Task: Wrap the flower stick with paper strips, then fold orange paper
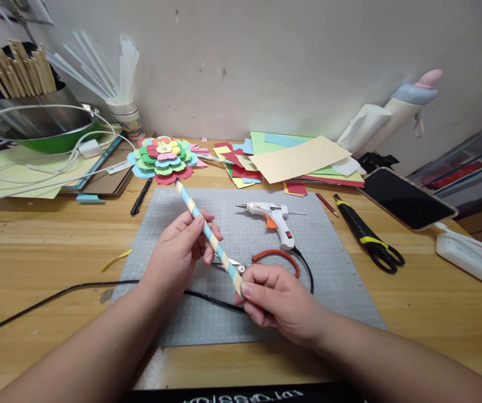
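Note:
A layered paper flower [164, 159] in red, green, blue and yellow tops a stick wrapped in blue and cream paper strips [220, 252]. Midway along this striped stick my left hand [184, 243] is closed, thumb on top. At the stick's near end, my right hand [274, 299] pinches the tip between thumb and fingers. Under my hands a pair of red-handled scissors [277, 256] lies on the grey cutting mat [149, 330], partly hidden by the stick and right hand. Just behind them rests a white glue gun [272, 215] with an orange trigger.
Coloured paper sheets [299, 159] are piled at the back. To the right lie black scissors [369, 232], a red pencil [327, 204] and a phone [409, 197]. A black pen [141, 196], a cup of clear sticks [127, 117] and a metal pot [27, 115] stand or lie left. A black cord [77, 286] crosses the table.

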